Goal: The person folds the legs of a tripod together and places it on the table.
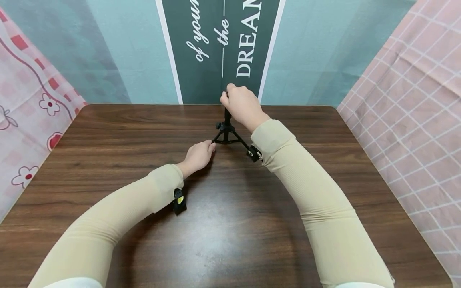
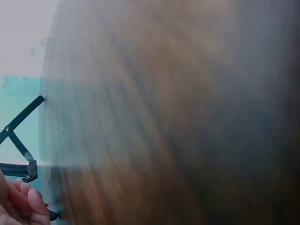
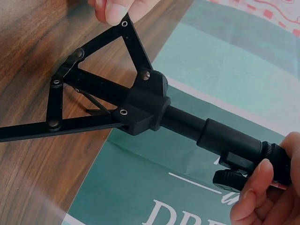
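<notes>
A small black tripod stands upright near the table's far edge with its legs spread. My right hand grips the top of its centre column; in the right wrist view the fingers curl beside a ribbed knob. Lower down, my left hand pinches one leg, its thumb tip close to a riveted joint in the right wrist view. Flat braces join the legs to the column below the collar. The left wrist view catches part of the leg frame above the left fingers.
A dark wood-grain table lies under both arms. Behind it hangs a teal cloth with a dark green lettered panel. Pink patterned cloths border the left and right sides. Small black wrist cameras are strapped below the sleeves.
</notes>
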The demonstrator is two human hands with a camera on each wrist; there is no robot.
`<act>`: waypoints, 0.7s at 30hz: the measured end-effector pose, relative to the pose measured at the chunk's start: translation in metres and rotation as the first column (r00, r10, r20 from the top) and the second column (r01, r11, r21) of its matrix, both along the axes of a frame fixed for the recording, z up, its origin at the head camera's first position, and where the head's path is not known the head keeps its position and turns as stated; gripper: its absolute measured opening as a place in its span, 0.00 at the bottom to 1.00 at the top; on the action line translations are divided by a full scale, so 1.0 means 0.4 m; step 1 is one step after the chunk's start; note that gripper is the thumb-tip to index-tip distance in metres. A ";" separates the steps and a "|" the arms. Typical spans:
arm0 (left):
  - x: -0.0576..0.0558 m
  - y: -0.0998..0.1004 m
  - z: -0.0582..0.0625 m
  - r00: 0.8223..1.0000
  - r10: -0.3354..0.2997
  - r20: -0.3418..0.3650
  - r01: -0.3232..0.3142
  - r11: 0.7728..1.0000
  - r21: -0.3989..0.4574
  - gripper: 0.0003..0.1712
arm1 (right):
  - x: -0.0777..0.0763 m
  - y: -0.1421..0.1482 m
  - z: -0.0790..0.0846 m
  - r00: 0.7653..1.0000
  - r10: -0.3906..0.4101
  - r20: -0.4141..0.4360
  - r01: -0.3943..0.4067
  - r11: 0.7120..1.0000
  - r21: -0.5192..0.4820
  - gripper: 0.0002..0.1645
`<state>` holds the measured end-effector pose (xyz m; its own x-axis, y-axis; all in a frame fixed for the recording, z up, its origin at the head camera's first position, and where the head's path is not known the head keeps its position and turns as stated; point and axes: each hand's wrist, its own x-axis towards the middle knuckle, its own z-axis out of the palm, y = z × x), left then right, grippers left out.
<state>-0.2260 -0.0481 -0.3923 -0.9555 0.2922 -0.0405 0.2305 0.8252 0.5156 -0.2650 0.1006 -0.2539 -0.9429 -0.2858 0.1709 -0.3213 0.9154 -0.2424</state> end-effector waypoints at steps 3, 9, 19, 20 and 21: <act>-0.001 0.000 -0.005 1.000 0.006 -0.011 -0.006 1.000 0.019 0.19 | 0.000 0.000 0.000 1.000 0.008 -0.004 -0.008 1.000 -0.006 0.18; 0.003 0.001 -0.006 1.000 0.016 -0.015 -0.015 0.999 0.043 0.19 | 0.003 0.001 -0.001 1.000 0.001 0.007 -0.001 1.000 -0.004 0.18; 0.004 -0.002 -0.008 0.999 0.035 -0.003 -0.034 0.994 0.105 0.18 | 0.005 -0.005 -0.001 1.000 0.003 -0.001 -0.003 1.000 -0.007 0.18; 0.004 -0.002 -0.007 1.000 0.030 0.005 -0.030 0.993 0.113 0.18 | 0.006 -0.005 -0.001 1.000 0.003 -0.003 -0.003 1.000 -0.007 0.18; 0.004 -0.004 -0.005 1.000 0.023 0.016 -0.025 0.992 0.124 0.18 | 0.005 -0.006 -0.002 1.000 0.003 -0.002 -0.003 1.000 -0.008 0.18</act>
